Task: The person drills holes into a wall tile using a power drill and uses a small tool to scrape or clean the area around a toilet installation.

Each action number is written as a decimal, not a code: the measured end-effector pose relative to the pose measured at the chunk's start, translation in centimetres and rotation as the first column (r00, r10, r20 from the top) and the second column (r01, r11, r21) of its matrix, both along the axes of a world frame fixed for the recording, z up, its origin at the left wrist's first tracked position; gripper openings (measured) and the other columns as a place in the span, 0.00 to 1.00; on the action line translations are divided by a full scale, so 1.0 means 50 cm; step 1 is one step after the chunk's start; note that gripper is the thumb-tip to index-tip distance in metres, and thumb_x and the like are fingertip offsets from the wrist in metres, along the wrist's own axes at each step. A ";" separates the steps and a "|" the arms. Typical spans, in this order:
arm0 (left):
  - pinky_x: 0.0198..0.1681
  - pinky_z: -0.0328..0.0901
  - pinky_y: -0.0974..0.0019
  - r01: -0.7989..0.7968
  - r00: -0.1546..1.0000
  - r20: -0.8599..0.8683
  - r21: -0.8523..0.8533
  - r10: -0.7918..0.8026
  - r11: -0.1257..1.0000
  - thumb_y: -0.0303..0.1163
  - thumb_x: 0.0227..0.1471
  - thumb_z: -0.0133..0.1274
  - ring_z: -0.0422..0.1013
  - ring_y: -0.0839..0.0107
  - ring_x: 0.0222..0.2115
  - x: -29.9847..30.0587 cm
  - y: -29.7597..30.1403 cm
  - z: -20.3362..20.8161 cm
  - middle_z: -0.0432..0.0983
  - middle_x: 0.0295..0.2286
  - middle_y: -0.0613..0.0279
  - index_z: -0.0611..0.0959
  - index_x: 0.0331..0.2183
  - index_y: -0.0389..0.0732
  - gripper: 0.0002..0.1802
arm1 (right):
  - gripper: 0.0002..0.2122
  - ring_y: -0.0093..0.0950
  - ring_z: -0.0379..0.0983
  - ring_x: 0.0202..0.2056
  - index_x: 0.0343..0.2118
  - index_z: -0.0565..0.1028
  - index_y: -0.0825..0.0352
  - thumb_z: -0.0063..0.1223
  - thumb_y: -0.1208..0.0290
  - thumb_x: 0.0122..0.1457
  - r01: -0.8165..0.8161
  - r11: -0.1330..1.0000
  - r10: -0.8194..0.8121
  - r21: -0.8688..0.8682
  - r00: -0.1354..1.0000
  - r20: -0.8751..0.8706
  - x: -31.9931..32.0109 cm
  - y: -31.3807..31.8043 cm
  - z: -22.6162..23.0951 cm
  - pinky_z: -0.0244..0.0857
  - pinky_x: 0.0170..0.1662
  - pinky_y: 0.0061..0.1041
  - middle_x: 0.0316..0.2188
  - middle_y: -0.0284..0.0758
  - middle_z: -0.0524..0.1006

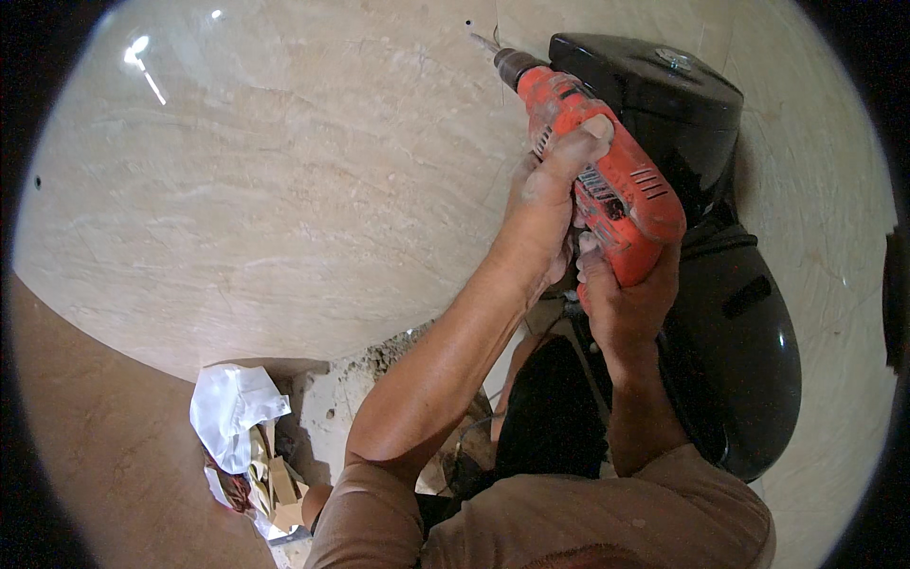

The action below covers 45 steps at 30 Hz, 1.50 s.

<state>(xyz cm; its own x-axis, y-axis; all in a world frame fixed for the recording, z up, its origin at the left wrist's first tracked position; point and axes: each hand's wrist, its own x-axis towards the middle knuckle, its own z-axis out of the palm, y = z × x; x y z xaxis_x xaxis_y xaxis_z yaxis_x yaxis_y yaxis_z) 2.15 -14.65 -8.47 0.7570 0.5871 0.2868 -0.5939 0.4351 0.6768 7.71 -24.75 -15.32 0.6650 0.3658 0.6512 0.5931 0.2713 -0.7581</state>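
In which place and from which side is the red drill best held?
Probably by the rear handle of the red drill, coming from below, as the right hand does: the handle projects from the body there. The left hand can best steady the long, slanting body from the left, behind the dark chuck, because the bit sticks out in front.

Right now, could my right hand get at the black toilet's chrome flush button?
Probably not without letting go: your right hand grips the red power drill, though nothing covers the chrome flush button.
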 end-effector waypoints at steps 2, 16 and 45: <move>0.32 0.72 0.65 -0.007 1.000 -0.009 0.009 0.007 1.000 0.45 0.50 0.62 0.75 0.71 0.30 0.001 0.000 -0.001 0.76 0.32 0.63 0.76 0.41 0.42 0.22 | 0.33 0.37 0.72 0.52 0.58 0.62 0.69 0.61 0.77 0.47 0.032 0.998 -0.031 -0.051 0.999 0.024 -0.001 -0.003 0.005 0.64 0.57 0.34 0.51 0.45 0.72; 0.49 0.57 0.55 -0.840 0.455 0.722 0.542 0.521 -0.016 0.52 0.40 0.65 0.68 0.57 0.36 -0.017 0.027 0.059 0.76 0.30 0.56 0.80 0.36 0.33 0.31 | 0.30 0.27 0.72 0.46 0.59 0.59 0.68 0.62 0.73 0.56 0.123 0.988 -0.055 -0.098 0.856 0.515 -0.010 -0.022 0.165 0.69 0.47 0.27 0.49 0.38 0.71; 0.43 0.55 0.57 -0.541 0.724 0.581 0.813 0.371 -0.217 0.46 0.34 0.55 0.69 0.66 0.32 0.002 0.012 0.132 0.78 0.16 0.61 0.86 0.15 0.43 0.17 | 0.37 0.31 0.72 0.51 0.56 0.67 0.67 0.72 0.58 0.44 0.146 0.989 -0.136 -0.034 0.968 0.209 0.013 -0.053 0.073 0.67 0.54 0.33 0.51 0.38 0.75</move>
<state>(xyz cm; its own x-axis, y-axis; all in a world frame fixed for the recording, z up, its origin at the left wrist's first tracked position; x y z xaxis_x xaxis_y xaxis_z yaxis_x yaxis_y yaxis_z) 2.25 -14.03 -1.86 0.3537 -0.1053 0.9294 -0.3760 -0.9258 0.0382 8.36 -27.40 -11.67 0.5656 0.3125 0.7632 0.7673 0.1398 -0.6259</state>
